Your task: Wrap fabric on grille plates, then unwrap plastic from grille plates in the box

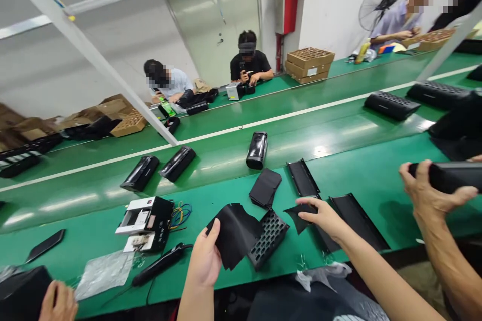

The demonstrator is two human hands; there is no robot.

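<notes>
My left hand [206, 258] grips thin black sheets [235, 233], which bend over its fingers above the green table. My right hand [324, 215] pinches a small black sheet [298, 219] between thumb and fingers. Between my hands lies a black perforated housing [269, 238], partly covered by the left-hand sheets. Just beyond it rests a fanned pile of black sheets [265, 186]. Long black trough-shaped panels lie near my right hand, one behind it [303, 178] and another to its right [357, 220].
A white-and-black machine [145, 223], a black corded tool [161, 263] and a plastic bag [105, 273] lie on the left. Co-workers' hands hold black parts at the right [429, 190] and lower left [60, 301]. Black housings [257, 150] sit on the green conveyor [218, 153].
</notes>
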